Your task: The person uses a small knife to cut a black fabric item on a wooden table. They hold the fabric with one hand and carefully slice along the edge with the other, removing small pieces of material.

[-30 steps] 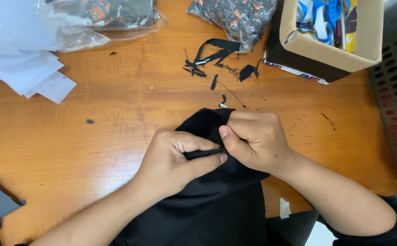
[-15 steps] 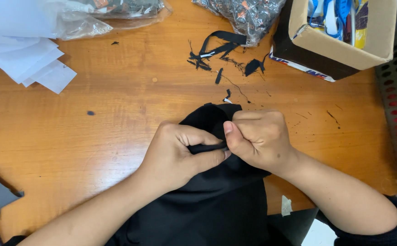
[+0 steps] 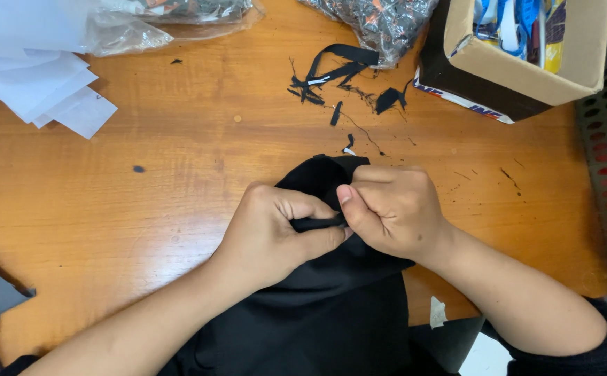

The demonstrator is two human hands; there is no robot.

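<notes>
A black garment [image 3: 321,306] lies over the near edge of an orange wooden table [image 3: 178,181] and hangs toward me. My left hand [image 3: 275,233] and my right hand [image 3: 390,209] are pressed together on top of it, both pinching a narrow fold of the black cloth between thumbs and fingers. The cloth's far end [image 3: 317,174] bunches up just beyond my knuckles. What lies under my fingers is hidden.
Black fabric scraps and threads [image 3: 338,69] litter the table beyond my hands. A cardboard box [image 3: 526,56] of coloured items stands at the far right. Clear plastic bags [image 3: 171,17] and white paper sheets [image 3: 39,83] lie at the far left. A crinkled bag [image 3: 380,21] sits beside the box.
Both hands have kept their grip on the cloth fold and barely shifted. The view has drifted slightly, so the table's far objects sit higher in the picture.
</notes>
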